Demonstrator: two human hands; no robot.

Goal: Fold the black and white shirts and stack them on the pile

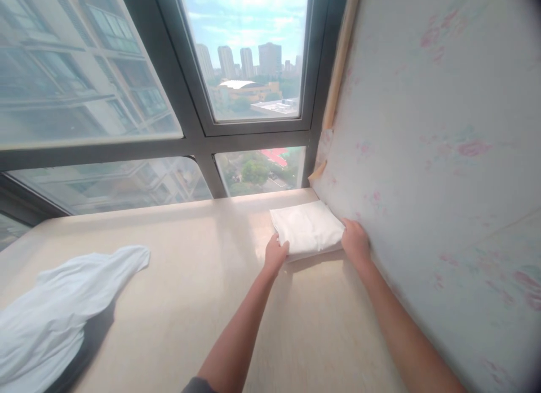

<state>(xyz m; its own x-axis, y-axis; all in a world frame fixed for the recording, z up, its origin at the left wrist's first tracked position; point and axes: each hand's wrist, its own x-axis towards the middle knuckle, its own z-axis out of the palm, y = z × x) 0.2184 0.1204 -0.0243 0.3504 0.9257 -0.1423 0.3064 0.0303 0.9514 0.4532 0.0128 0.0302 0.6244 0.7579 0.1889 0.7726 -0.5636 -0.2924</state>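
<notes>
White fabric, folded into a flat, roughly rectangular bundle [310, 226], lies at the far right of the pale beige, smooth-topped window ledge [190, 263], close to the corner where the window meets the wall. A shadow runs under its near edge; you cannot tell whether that edge touches the ledge. Your bare left hand [276, 254] grips the bundle's near left corner, narrow on the fabric. Your bare right hand [355, 242] holds its right end with the fingers curled in; the fingertips are partly hidden. Both your forearms reach in from the near side, and a dark grey sleeve edge [199, 385] shows on the left one.

Just right of your right hand: a whitish wall covered in pink floral wallpaper [431, 167]. The paper is torn near the corner, below a narrow light-brown strip [339, 66] beside the window. Well apart, at the near left of the ledge: a crumpled white cloth [63, 308], spread loosely, with a dark grey patch along its right side, shadow or fabric unclear. Far side: a dark grey window frame [257, 138], with buildings and trees outside.
</notes>
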